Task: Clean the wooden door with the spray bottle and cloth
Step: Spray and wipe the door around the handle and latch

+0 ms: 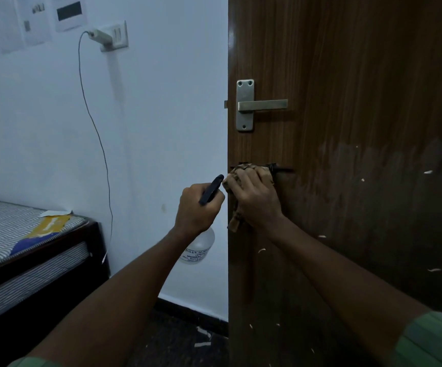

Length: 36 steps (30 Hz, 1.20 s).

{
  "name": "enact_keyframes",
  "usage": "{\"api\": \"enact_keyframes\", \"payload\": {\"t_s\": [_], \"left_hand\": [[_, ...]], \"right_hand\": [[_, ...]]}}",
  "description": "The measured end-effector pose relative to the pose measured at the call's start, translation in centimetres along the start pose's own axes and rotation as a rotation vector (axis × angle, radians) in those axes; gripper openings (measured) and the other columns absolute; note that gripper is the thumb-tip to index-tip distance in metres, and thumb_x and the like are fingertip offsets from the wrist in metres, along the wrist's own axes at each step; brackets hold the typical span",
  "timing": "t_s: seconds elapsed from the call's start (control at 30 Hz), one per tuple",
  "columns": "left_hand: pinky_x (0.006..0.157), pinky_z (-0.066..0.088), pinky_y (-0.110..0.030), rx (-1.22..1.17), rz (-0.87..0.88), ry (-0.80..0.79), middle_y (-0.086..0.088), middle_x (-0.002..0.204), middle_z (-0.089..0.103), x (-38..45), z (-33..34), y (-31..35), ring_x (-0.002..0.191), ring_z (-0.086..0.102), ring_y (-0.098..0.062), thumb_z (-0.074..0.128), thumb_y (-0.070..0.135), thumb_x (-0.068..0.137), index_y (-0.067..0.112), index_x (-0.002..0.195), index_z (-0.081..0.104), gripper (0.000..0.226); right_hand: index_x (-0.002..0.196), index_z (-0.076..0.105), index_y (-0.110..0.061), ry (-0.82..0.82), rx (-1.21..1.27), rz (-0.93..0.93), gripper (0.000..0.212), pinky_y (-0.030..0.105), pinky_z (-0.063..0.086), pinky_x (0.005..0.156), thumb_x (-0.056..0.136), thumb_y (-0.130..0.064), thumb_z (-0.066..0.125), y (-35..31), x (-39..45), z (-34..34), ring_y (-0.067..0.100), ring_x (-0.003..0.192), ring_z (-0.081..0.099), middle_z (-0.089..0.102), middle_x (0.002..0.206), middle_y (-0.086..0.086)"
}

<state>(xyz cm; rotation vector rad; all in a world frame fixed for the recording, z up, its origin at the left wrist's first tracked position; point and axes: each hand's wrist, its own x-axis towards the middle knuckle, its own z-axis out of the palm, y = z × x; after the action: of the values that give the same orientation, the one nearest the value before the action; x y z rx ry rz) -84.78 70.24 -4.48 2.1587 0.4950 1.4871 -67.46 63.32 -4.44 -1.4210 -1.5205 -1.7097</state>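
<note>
Right hand (254, 197) presses a gripped cloth (243, 173) to the door (347, 181); left hand (196, 207) grips the spray bottle (197, 247).

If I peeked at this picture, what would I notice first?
Two hands meet at the edge of the brown wooden door. The right hand presses a patterned cloth against it, below the silver door handle. The left hand grips a spray bottle beside the white wall.

Pale blue-white painted wall (161, 115), dimly lit. White switch plate with plugged charger (110, 35) high above and left of the fingers; thin grey cable (92, 123) hangs down. Dark wooden bed with striped mattress (16, 234) far left. Dark speckled floor (177, 340) below, black skirting (190, 311).
</note>
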Motion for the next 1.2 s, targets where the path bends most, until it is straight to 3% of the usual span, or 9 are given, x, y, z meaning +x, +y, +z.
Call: {"api": "enact_keyframes", "payload": {"t_s": [0.1,0.2,0.3,0.4,0.63,0.73,0.83,0.97,1.2], "left_hand": [[0.045,0.044,-0.055,0.011,0.021,0.012,-0.021,0.054,0.054,0.4,0.0,0.1,0.048,0.053,-0.045,0.051,0.037,0.083,-0.003,0.065,0.058,0.044],[0.046,0.045,-0.055,0.028,0.020,0.011,-0.019,0.052,0.054,0.3,0.3,0.1,0.048,0.054,-0.045,0.051,0.036,0.083,-0.001,0.064,0.059,0.042],[0.045,0.045,-0.055,0.012,0.007,-0.006,-0.019,0.053,0.055,-0.3,0.9,0.3,0.049,0.053,-0.046,0.052,0.034,0.084,0.000,0.064,0.059,0.041],[0.044,0.044,-0.055,0.013,0.020,-0.048,-0.019,0.053,0.055,-0.5,1.3,0.8,0.048,0.053,-0.045,0.055,0.030,0.087,0.000,0.063,0.059,0.038],[0.045,0.044,-0.053,-0.009,0.007,-0.043,-0.016,0.052,0.055,-0.2,2.0,2.1,0.048,0.054,-0.044,0.057,0.026,0.088,0.000,0.064,0.060,0.036],[0.043,0.044,-0.054,-0.020,-0.002,-0.056,-0.018,0.053,0.055,-0.2,2.1,2.3,0.048,0.053,-0.046,0.057,0.028,0.088,-0.001,0.065,0.060,0.038],[0.043,0.045,-0.056,-0.004,0.009,-0.073,-0.017,0.053,0.056,-0.1,2.2,2.5,0.048,0.054,-0.044,0.056,0.031,0.089,0.000,0.065,0.061,0.039],[0.045,0.046,-0.053,-0.034,0.000,-0.090,-0.017,0.057,0.060,0.1,2.5,2.8,0.050,0.056,-0.044,0.056,0.037,0.088,0.000,0.068,0.064,0.043],[0.048,0.046,-0.046,-0.058,0.008,-0.118,-0.015,0.062,0.065,0.7,3.8,3.7,0.055,0.061,-0.039,0.059,0.037,0.089,0.001,0.074,0.069,0.041]], "right_hand": [[0.113,0.067,-0.003,-0.092,-0.122,-0.132,0.020,0.050,0.043,0.108,0.102,-0.007,0.051,-0.8,0.1,0.9,0.036,0.106,0.061,0.066,0.106,0.017],[0.101,0.075,-0.002,-0.183,-0.224,-0.417,0.014,0.053,0.039,0.115,0.091,-0.008,0.068,-1.5,-1.9,1.8,0.037,0.107,0.064,0.072,0.103,0.017],[0.099,0.073,-0.001,-0.296,-0.210,-0.552,0.012,0.049,0.044,0.109,0.089,-0.007,0.074,-2.1,-6.4,2.0,0.034,0.099,0.066,0.072,0.100,0.017],[0.107,0.071,-0.003,-0.253,-0.113,-0.452,0.018,0.043,0.051,0.092,0.090,-0.010,0.075,-0.4,-7.5,0.7,0.031,0.095,0.064,0.069,0.105,0.016],[0.128,0.061,0.000,-0.168,0.060,-0.106,0.028,0.043,0.058,0.091,0.102,-0.006,0.050,2.2,-6.5,-1.1,0.032,0.113,0.059,0.060,0.126,0.020],[0.118,0.069,-0.004,-0.246,0.135,-0.205,0.026,0.040,0.060,0.081,0.093,-0.007,0.063,2.4,-10.0,-0.8,0.029,0.102,0.063,0.066,0.115,0.016],[0.113,0.073,-0.012,-0.315,0.091,-0.423,0.028,0.042,0.054,0.095,0.086,-0.016,0.078,3.1,-10.1,-1.4,0.027,0.104,0.065,0.069,0.111,0.011],[0.116,0.068,-0.006,-0.113,0.102,-0.083,0.022,0.048,0.052,0.100,0.094,-0.010,0.068,5.2,-7.5,-2.3,0.034,0.117,0.058,0.062,0.121,0.018],[0.125,0.065,-0.009,-0.148,0.077,0.087,0.033,0.052,0.037,0.119,0.093,-0.012,0.071,6.5,-7.9,-3.7,0.043,0.141,0.042,0.047,0.148,0.029]]}}
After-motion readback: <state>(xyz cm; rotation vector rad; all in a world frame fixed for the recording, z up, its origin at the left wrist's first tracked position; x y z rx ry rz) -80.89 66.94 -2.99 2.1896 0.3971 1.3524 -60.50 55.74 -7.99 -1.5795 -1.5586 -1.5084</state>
